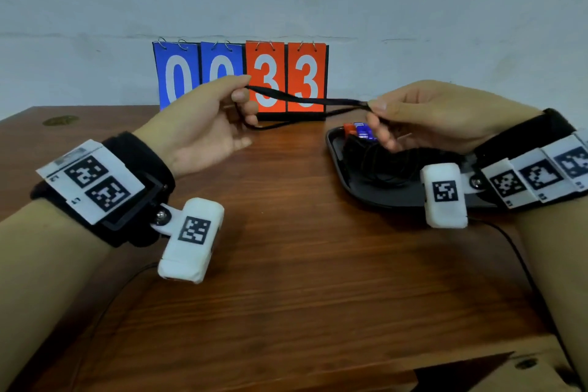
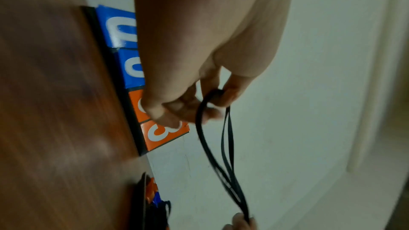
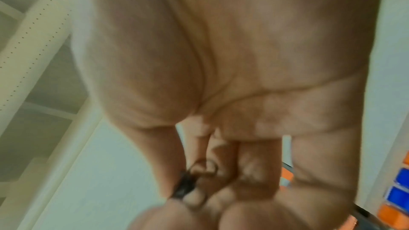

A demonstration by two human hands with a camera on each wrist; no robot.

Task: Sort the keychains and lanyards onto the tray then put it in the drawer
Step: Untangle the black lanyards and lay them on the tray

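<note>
Hands hold one black lanyard [image 1: 305,101] stretched in the air above the table [image 1: 286,264]: the left hand [image 1: 203,124] pinches one end, the right hand [image 1: 423,114] pinches the other. Near the table's far right edge, under the right hand, the black tray [image 1: 375,191] carries dark lanyards and orange and blue keychains [image 1: 359,130].

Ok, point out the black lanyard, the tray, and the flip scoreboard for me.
black lanyard [image 1: 305,101]: head view, on the strap stretched between the two hands.
tray [image 1: 333,149]: head view, on its left rim.
flip scoreboard [image 1: 178,73]: head view, on the leftmost blue card.
</note>
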